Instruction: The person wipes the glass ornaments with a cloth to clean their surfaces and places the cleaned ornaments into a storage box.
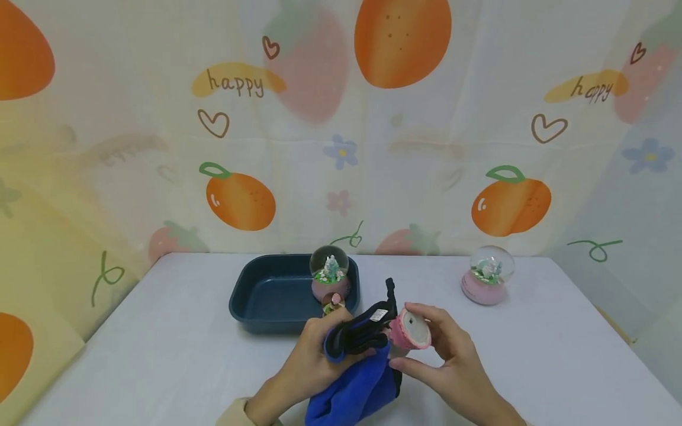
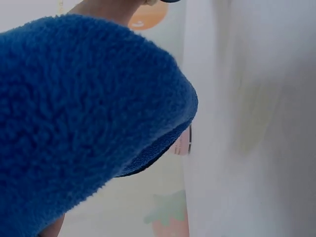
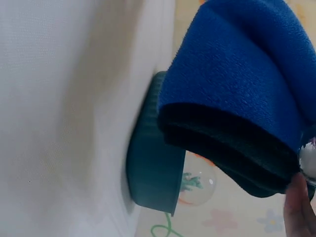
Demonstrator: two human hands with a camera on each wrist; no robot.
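Observation:
My left hand [image 1: 325,349] grips a bunched blue cloth [image 1: 348,384] with black edging and a small white label. Between thumb and fingers, my right hand [image 1: 453,361] holds a small snow globe [image 1: 410,329]; its pink base is tipped so the pale underside shows. The globe's glass end lies against the cloth and is partly hidden by it. In the right wrist view, a bit of the glass [image 3: 308,160] shows beside the cloth's dark edge. Fuzzy blue cloth [image 2: 94,108] fills much of the left wrist view.
A dark teal tray [image 1: 266,324] stands behind my left hand, with a pink-based snow globe [image 1: 330,275] at its right end. A small figure [image 1: 334,300] peeks out above my left hand. Another snow globe [image 1: 486,278] stands at the right on the white table [image 1: 160,355].

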